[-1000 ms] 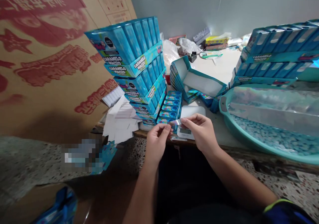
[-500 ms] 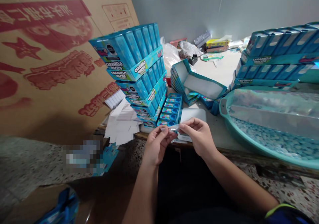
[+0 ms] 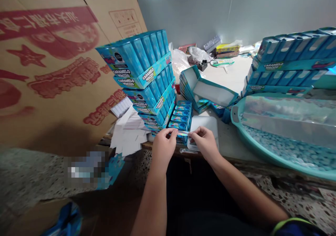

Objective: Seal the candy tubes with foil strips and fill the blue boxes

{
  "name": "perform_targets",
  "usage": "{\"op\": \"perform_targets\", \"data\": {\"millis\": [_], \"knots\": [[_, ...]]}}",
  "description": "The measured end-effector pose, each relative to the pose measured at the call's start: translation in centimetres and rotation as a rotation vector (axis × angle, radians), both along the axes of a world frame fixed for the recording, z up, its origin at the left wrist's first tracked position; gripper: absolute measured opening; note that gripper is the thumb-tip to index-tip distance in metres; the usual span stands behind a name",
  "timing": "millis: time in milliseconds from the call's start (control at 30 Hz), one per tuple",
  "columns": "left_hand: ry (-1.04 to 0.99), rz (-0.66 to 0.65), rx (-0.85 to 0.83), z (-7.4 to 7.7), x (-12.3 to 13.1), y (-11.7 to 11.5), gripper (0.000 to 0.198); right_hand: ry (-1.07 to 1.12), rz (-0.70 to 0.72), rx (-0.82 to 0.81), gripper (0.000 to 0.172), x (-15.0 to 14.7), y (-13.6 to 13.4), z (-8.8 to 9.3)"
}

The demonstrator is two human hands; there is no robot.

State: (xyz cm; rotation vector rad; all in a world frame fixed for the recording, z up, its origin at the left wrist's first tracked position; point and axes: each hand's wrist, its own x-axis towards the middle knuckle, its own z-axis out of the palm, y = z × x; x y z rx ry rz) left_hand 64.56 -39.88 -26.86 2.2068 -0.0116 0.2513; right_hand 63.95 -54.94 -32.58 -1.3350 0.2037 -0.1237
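Observation:
Between my two hands a narrow strip of clear, shiny plastic film (image 3: 183, 134) is stretched level. My left hand (image 3: 165, 143) pinches its left end, and my right hand (image 3: 204, 142) pinches the other end. Just behind the strip stands a row of small blue candy boxes (image 3: 181, 119) with round marks on their ends. A pale flat plate, perhaps a scale (image 3: 207, 122), lies under and behind my right hand. On the table edge below the strip rests another scrap of clear film (image 3: 188, 151).
Tall stacked blue display trays (image 3: 151, 73) stand left of centre, beside white paper slips (image 3: 128, 131). An open blue tray (image 3: 212, 89) lies behind. At right, a turquoise basin (image 3: 236, 119) holds blue candies, with more stacked trays (image 3: 273, 66) behind. A big cardboard box (image 3: 65, 124) fills the left.
The film between my hands is now drawn out flat and straight, where it was crumpled before. My left hand has turned, its back now facing up, and moved slightly up toward the candy boxes.

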Motion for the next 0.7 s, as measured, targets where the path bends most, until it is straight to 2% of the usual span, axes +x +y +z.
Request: {"op": "perform_targets", "data": {"millis": [133,267,400,567,700], "knots": [[0.006,0.045,0.108,0.3,0.3,-0.1,0.020,-0.043,0.016,0.030,0.027,0.2,0.3,0.2],[0.071,0.027,0.100,0.1,0.9,0.4,0.018,-0.077,0.027,0.098,0.033,0.3,0.4,0.4],[0.068,0.048,0.093,-0.3,1.1,0.7,0.024,-0.059,0.039,0.106,0.030,0.2,0.5,0.3],[0.038,0.050,0.171,-0.4,0.9,0.3,0.017,-0.034,0.048,0.033,0.025,0.3,0.6,0.3],[-0.010,0.101,0.159,-0.6,0.4,-0.4,0.018,0.014,0.074,0.008,0.034,0.3,0.8,0.0]]}}
